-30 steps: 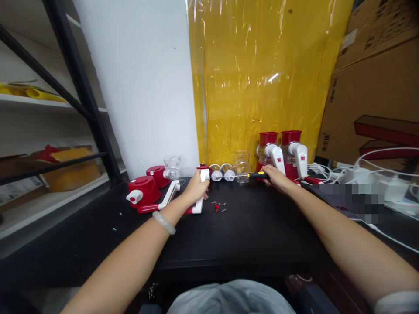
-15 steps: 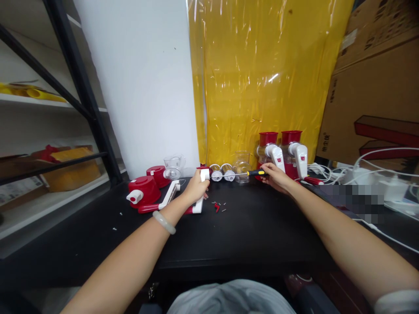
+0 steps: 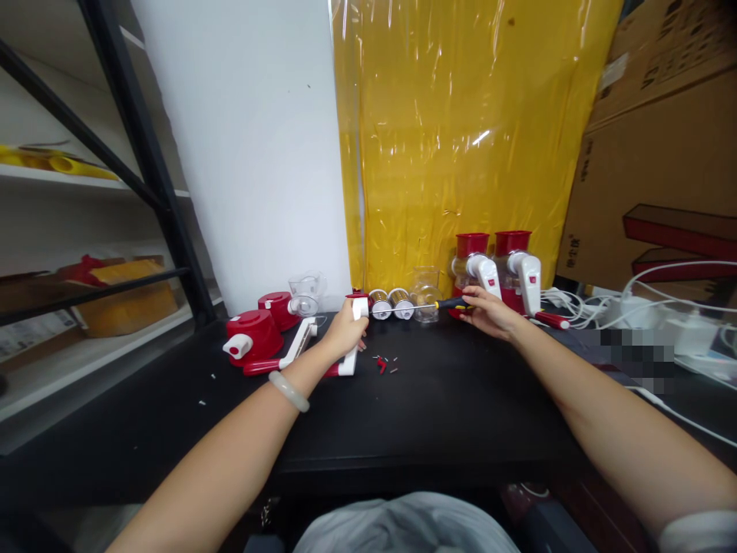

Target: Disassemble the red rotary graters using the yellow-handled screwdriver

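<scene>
My left hand (image 3: 344,330) is closed around a white crank handle (image 3: 352,355) with a red part under it, held down on the black table (image 3: 426,415). My right hand (image 3: 488,310) grips a screwdriver (image 3: 438,306) with a yellow and black handle; its thin shaft points left across two metal drums (image 3: 390,303) toward the top of the white handle. Small screws and a red bit (image 3: 384,362) lie on the table just right of my left hand. A pale bangle sits on my left wrist.
Two assembled red and white grinders (image 3: 498,265) stand behind my right hand. Red bases (image 3: 253,335), a clear cup (image 3: 305,293) and another white handle (image 3: 298,342) lie to the left. White cables (image 3: 639,307) and cardboard boxes (image 3: 662,146) fill the right; a metal shelf (image 3: 86,292) stands left.
My right hand with the screwdriver lifted slightly and edged left along the back of the table. My left hand kept still on the white handle.
</scene>
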`<state>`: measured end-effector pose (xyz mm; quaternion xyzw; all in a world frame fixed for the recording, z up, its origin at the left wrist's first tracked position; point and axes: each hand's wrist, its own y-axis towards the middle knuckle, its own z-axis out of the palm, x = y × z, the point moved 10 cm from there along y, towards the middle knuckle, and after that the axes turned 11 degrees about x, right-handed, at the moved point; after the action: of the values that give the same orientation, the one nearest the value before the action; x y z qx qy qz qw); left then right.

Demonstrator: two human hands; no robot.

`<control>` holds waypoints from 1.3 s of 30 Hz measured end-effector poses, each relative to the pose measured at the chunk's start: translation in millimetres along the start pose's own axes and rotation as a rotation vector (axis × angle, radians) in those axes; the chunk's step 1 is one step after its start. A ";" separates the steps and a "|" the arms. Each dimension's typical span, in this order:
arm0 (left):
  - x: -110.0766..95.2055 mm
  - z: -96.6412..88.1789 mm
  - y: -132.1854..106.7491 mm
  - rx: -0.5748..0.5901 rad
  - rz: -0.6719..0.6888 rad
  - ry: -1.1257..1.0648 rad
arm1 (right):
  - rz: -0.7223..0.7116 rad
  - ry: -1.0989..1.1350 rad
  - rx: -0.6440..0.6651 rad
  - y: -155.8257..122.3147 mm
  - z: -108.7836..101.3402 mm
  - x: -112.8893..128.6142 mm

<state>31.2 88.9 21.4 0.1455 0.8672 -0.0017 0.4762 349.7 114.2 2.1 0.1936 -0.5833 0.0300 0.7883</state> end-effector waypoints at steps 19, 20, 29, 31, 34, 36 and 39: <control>4.0 1.8 -0.8 0.015 -0.050 0.011 | 0.103 -0.495 -0.153 6.0 -10.4 -2.4; 4.1 2.1 -0.6 0.015 -0.049 0.012 | 0.073 -0.514 -0.156 5.3 -10.3 0.7; 2.8 -1.8 -0.7 -0.003 -0.042 0.036 | 0.052 -0.326 -0.114 0.9 -3.1 -3.3; 1.5 -3.3 -1.2 -0.010 -0.037 0.034 | 0.072 -0.306 -0.101 1.3 -3.0 -6.6; 1.1 -4.4 -1.4 -0.020 -0.036 0.034 | 0.059 -0.257 -0.074 2.3 -1.4 -6.8; 1.7 -4.0 -1.1 -0.019 -0.037 0.031 | 0.038 -0.216 -0.061 2.1 -0.1 -4.4; 2.3 -3.5 -0.7 -0.019 -0.033 0.026 | 0.039 -0.144 -0.047 0.3 1.8 -2.5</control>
<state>27.0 89.3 21.3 0.1268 0.8756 0.0005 0.4661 347.2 114.3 0.3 0.1654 -0.6426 0.0177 0.7479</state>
